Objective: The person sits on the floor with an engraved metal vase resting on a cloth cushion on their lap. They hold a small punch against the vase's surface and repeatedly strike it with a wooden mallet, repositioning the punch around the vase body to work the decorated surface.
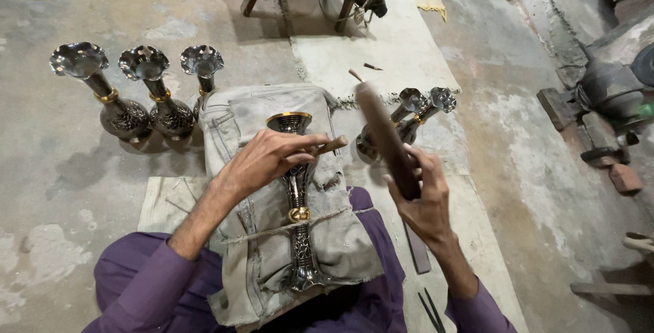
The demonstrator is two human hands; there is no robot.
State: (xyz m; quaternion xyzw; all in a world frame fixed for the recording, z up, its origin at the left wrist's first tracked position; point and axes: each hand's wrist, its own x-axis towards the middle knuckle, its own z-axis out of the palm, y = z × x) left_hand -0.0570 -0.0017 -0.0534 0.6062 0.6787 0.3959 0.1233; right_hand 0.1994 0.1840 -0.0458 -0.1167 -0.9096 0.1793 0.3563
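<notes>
Head view: vase point(298, 203) lies under left hand point(269, 159), beside right hand point(422, 200).

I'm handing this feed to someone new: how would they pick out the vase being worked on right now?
Start at the grey denim cushion on the person's lap, bottom centre. The dark engraved metal vase lies along it, mouth pointing away, under the left hand, which holds a small wooden-handled tool. Unlike the three upright vases on the floor to the left, it lies flat.

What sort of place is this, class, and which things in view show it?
Probably a small metalcraft workshop with a bare concrete floor: dark engraved metal vases with gold bands stand in a row, and the right hand raises a dark wooden mallet.
</notes>
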